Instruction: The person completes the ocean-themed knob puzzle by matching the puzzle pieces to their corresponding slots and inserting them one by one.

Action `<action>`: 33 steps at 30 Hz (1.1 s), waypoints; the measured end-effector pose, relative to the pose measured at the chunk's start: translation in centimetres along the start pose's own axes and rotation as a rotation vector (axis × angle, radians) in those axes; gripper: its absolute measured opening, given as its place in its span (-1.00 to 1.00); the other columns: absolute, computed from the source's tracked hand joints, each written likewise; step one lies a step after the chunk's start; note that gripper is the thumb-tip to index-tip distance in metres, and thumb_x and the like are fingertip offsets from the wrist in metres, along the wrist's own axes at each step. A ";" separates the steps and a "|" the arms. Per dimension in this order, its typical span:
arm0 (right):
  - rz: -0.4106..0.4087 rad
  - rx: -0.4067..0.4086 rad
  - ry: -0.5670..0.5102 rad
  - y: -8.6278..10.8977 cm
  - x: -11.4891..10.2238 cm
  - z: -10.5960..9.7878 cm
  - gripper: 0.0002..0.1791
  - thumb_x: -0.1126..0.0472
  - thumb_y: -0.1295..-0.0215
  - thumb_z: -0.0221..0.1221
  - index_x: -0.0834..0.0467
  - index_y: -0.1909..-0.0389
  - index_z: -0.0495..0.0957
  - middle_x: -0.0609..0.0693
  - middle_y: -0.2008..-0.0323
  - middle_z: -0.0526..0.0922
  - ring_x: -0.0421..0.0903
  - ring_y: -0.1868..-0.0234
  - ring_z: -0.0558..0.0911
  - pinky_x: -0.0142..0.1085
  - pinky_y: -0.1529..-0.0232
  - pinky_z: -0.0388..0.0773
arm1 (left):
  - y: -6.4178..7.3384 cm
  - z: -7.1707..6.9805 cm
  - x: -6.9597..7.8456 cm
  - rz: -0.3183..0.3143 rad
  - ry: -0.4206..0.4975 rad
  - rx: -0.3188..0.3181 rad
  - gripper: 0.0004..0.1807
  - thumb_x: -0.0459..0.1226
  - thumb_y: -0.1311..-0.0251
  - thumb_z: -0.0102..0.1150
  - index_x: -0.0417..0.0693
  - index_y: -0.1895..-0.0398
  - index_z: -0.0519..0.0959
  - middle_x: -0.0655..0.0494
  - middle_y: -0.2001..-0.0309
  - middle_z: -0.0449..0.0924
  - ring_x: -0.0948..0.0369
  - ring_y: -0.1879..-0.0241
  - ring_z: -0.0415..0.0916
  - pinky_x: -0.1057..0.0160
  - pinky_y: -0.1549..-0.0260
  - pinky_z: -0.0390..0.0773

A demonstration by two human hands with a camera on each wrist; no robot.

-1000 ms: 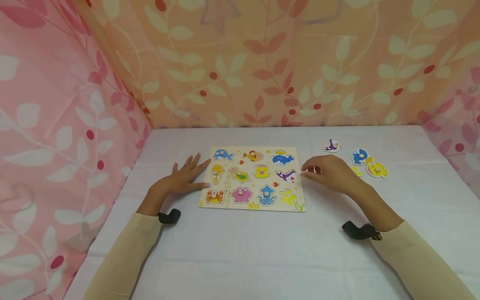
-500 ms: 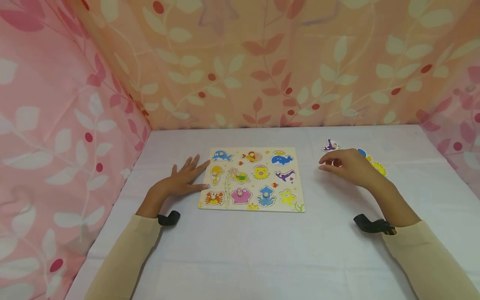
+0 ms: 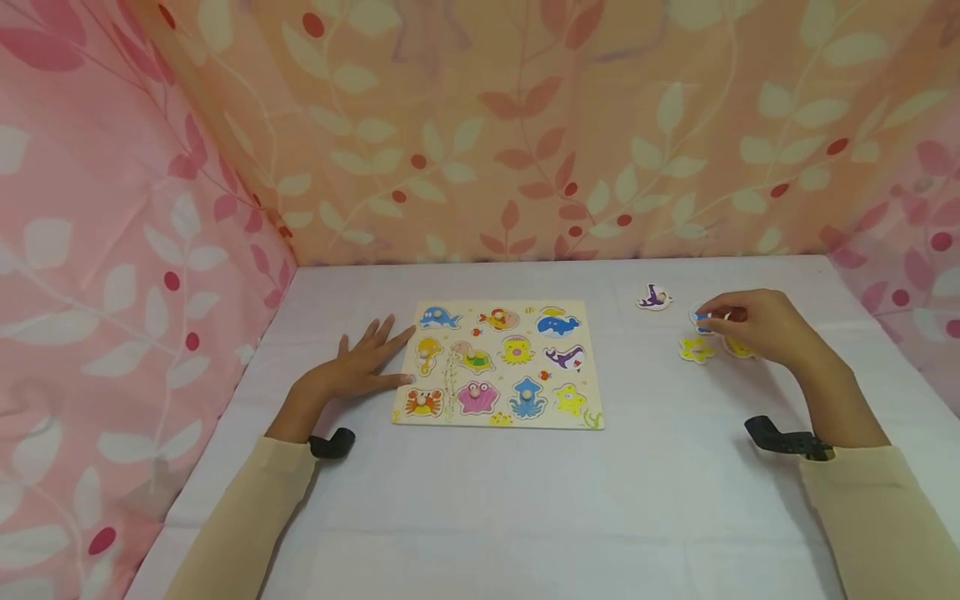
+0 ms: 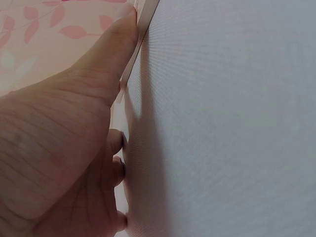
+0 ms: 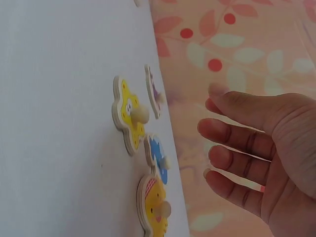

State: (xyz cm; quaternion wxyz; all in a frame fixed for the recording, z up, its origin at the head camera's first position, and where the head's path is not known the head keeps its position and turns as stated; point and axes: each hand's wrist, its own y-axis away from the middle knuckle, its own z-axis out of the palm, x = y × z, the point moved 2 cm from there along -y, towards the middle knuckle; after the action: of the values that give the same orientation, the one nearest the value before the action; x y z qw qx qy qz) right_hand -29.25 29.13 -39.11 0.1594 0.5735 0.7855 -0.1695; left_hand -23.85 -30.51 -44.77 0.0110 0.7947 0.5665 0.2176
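A wooden peg puzzle board (image 3: pixel 528 325) with sea animal pictures lies mid-table. Several pictures carry knobs; the whale, octopus, purple whale and starfish at right show none. My left hand (image 3: pixel 356 367) lies spread, its thumb and index fingertip touching the board's left edge. My right hand (image 3: pixel 765 325) is over the loose pieces at right, fingers loosely bent and apart from them in the right wrist view. Below it are a blue whale piece (image 5: pixel 158 154), a yellow octopus piece (image 5: pixel 153 195) and a yellow starfish piece (image 5: pixel 129 106). A purple whale piece (image 3: pixel 655 297) lies farther back.
A white cloth (image 3: pixel 480 508) covers the table. Floral curtains stand behind (image 3: pixel 450 125) and at the left (image 3: pixel 90 292), with another at the right. Each wrist wears a black camera mount.
My right hand has moved right, from the board's right edge to above the loose pieces. The left hand stays at the board, and the head view has shifted slightly.
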 end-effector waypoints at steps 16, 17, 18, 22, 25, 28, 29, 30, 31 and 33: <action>0.153 -0.091 -0.022 0.6 4.4 -1.0 -0.65 0.09 -0.35 0.33 0.26 0.00 0.72 0.26 0.11 0.70 0.12 0.16 0.48 -0.27 0.34 0.47 | 0.1 -0.2 -0.3 -0.031 0.005 -0.005 0.04 0.35 -0.24 0.13 0.35 -0.66 -0.14 -0.07 -0.65 -0.46 -0.14 -0.59 -0.57 -0.51 -0.31 -0.52; 0.166 -0.099 -0.030 0.7 4.7 -1.0 -0.66 0.11 -0.35 0.33 0.27 0.01 0.72 0.27 0.10 0.70 0.11 0.17 0.48 -0.28 0.35 0.48 | 0.1 -0.2 -0.3 -0.031 0.006 -0.006 0.04 0.34 -0.24 0.13 0.36 -0.66 -0.14 -0.07 -0.65 -0.47 -0.14 -0.59 -0.57 -0.51 -0.31 -0.53; 0.175 -0.110 -0.042 0.8 4.8 -0.9 -0.66 0.12 -0.35 0.33 0.28 0.01 0.71 0.28 0.09 0.70 0.11 0.18 0.47 -0.29 0.36 0.48 | 0.1 -0.2 -0.2 -0.029 0.007 -0.006 0.04 0.34 -0.24 0.13 0.35 -0.66 -0.14 -0.07 -0.65 -0.47 -0.15 -0.59 -0.57 -0.51 -0.31 -0.53; 0.198 -0.153 -0.054 0.9 5.4 -0.6 -0.66 0.12 -0.31 0.37 0.28 0.04 0.72 0.21 0.16 0.71 0.09 0.20 0.47 -0.31 0.38 0.48 | 0.1 -0.1 0.0 -0.026 0.025 -0.008 0.04 0.32 -0.24 0.16 0.33 -0.66 -0.12 -0.09 -0.65 -0.46 -0.15 -0.59 -0.57 -0.51 -0.30 -0.54; 0.200 -0.179 -0.048 1.0 5.6 -0.4 -0.67 0.13 -0.27 0.40 0.28 0.07 0.73 0.12 0.23 0.71 0.08 0.22 0.46 -0.29 0.39 0.47 | 0.1 -0.1 0.1 -0.031 0.026 -0.009 0.04 0.32 -0.24 0.16 0.32 -0.66 -0.11 -0.09 -0.65 -0.45 -0.15 -0.59 -0.57 -0.51 -0.31 -0.54; 0.187 -0.193 -0.036 1.2 5.6 -0.4 -0.68 0.17 -0.25 0.42 0.29 0.08 0.73 0.10 0.26 0.70 0.08 0.23 0.46 -0.27 0.38 0.44 | 0.0 0.0 0.1 -0.034 0.023 -0.010 0.04 0.32 -0.24 0.16 0.33 -0.66 -0.11 -0.08 -0.65 -0.45 -0.14 -0.59 -0.57 -0.51 -0.31 -0.54; 0.183 -0.197 -0.031 1.2 5.6 -0.5 -0.69 0.19 -0.24 0.42 0.29 0.07 0.73 0.11 0.25 0.70 0.08 0.23 0.45 -0.26 0.37 0.43 | 0.0 0.0 0.1 -0.035 0.022 -0.009 0.04 0.32 -0.24 0.16 0.33 -0.66 -0.11 -0.08 -0.65 -0.44 -0.14 -0.59 -0.56 -0.50 -0.31 -0.53; 0.182 -0.201 -0.030 1.3 5.6 -0.5 -0.69 0.21 -0.24 0.42 0.29 0.07 0.72 0.12 0.24 0.69 0.09 0.22 0.45 -0.26 0.36 0.43 | 0.0 0.0 0.1 -0.033 0.022 -0.008 0.04 0.32 -0.24 0.16 0.33 -0.66 -0.11 -0.09 -0.65 -0.44 -0.15 -0.59 -0.56 -0.51 -0.31 -0.53; 0.180 -0.203 -0.027 1.3 5.6 -0.5 -0.70 0.22 -0.24 0.42 0.29 0.06 0.72 0.12 0.24 0.69 0.09 0.22 0.45 -0.25 0.35 0.43 | 0.0 0.0 0.2 -0.033 0.020 -0.008 0.04 0.32 -0.24 0.16 0.33 -0.66 -0.11 -0.09 -0.65 -0.44 -0.15 -0.59 -0.56 -0.50 -0.32 -0.53; 0.182 -0.205 -0.024 1.4 5.7 -0.5 -0.71 0.23 -0.24 0.41 0.30 0.07 0.72 0.12 0.24 0.69 0.10 0.21 0.44 -0.25 0.35 0.43 | 0.0 0.0 0.2 -0.029 0.022 -0.005 0.04 0.32 -0.23 0.17 0.31 -0.66 -0.10 -0.11 -0.65 -0.43 -0.17 -0.59 -0.55 -0.51 -0.31 -0.53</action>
State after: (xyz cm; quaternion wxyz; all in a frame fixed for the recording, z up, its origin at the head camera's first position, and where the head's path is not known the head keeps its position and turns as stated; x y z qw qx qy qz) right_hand -29.65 34.59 -41.30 0.2413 0.6209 0.7415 -0.0800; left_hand -23.79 -30.29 -44.66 0.0099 0.7839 0.5775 0.2277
